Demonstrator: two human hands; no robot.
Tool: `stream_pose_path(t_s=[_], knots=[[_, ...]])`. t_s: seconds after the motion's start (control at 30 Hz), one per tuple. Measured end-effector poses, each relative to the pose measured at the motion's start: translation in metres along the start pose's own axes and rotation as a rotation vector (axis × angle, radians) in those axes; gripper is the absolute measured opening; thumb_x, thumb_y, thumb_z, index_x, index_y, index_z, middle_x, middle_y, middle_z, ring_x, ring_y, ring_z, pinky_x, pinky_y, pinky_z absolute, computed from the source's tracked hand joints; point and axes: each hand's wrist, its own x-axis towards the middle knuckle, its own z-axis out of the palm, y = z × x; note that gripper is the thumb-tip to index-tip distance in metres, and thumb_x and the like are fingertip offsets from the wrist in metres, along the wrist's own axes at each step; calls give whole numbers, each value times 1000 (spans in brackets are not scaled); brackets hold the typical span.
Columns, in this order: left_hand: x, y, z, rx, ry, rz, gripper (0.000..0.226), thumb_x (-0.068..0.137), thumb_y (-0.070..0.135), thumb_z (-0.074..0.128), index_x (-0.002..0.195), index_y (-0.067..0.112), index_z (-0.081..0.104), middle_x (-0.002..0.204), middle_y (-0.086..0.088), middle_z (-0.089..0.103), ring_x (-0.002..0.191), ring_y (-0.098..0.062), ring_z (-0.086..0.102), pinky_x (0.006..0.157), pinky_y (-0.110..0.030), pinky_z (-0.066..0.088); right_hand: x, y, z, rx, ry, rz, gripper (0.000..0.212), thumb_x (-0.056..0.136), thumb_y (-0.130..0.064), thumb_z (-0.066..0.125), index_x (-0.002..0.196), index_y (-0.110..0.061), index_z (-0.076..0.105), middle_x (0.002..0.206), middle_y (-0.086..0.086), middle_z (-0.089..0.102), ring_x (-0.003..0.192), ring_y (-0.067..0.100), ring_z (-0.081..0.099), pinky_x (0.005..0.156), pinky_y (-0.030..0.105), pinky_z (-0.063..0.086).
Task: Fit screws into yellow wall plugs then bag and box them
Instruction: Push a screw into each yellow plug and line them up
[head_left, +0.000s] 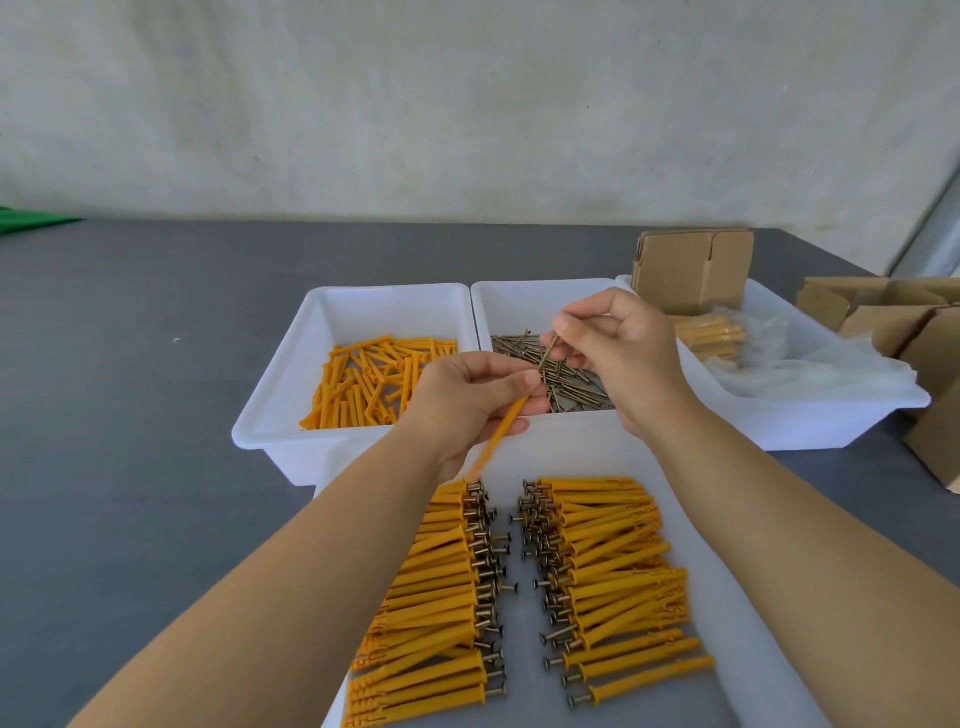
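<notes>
Left hand (470, 400) pinches a plug (501, 434); right hand (618, 353) pinches a screw (548, 354), its tip seemingly at the plug's mouth.

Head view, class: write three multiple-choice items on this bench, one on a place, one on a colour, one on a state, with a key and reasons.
1. Where does the tub of loose screws stand?
A. left of the tub of plugs
B. right of the tub of plugs
C. on the cardboard box

2. What colour are the plugs?
A. yellow
B. green
C. white

3. What does the left hand hold?
A. nothing
B. a plastic bag
C. a plug

Key:
1 B, the screw tub sits between the plug tub and the tub with the cardboard box.
2 A, every plug, loose or fitted, is yellow.
3 C, its grip is shut on one plug while the right hand pinches a screw at its upper end.
</notes>
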Motion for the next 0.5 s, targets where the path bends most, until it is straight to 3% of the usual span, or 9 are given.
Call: stream_pose_path(t_s=[0.1, 0.2, 0.3, 0.4, 0.5], knots=[[-1, 1, 1, 42, -31, 59, 8, 89, 15, 70, 96, 14, 73, 87, -5, 76, 75, -8, 67, 58, -20, 52, -4, -1, 6, -76, -115, -12, 19, 93, -27, 67, 77, -18, 73, 83, 1, 76, 76, 7, 71, 63, 18, 51], [-1, 1, 2, 49, -99, 106, 23, 84, 17, 72, 107, 16, 71, 87, -5, 75, 68, -9, 62, 59, -20, 51, -1, -1, 2, -117, -5, 62, 34, 94, -46, 56, 72, -29, 76, 86, -2, 76, 79, 8, 70, 67, 25, 52], [-3, 0, 5, 104, -227, 151, 26, 84, 12, 73, 109, 15, 70, 83, -2, 71, 73, -14, 70, 66, -26, 58, 5, 4, -11, -101, 186, 152, 38, 98, -43, 52, 72, -25, 74, 87, -4, 76, 71, 8, 67, 67, 30, 49], [-5, -5, 10, 329, -298, 202, 9, 86, 3, 72, 93, 9, 71, 83, -4, 73, 84, -21, 75, 70, -29, 61, 8, 9, -24, -41, 313, 179, 36, 99, -37, 53, 73, -21, 72, 80, -5, 75, 62, 7, 63, 62, 27, 45], [-7, -11, 17, 601, -270, 281, 8, 80, 1, 78, 82, 6, 72, 82, 0, 72, 74, -12, 73, 68, -24, 59, 10, 12, -29, -44, 341, 190, 35, 98, -35, 53, 73, -20, 72, 79, -5, 75, 61, 7, 62, 62, 26, 45]])
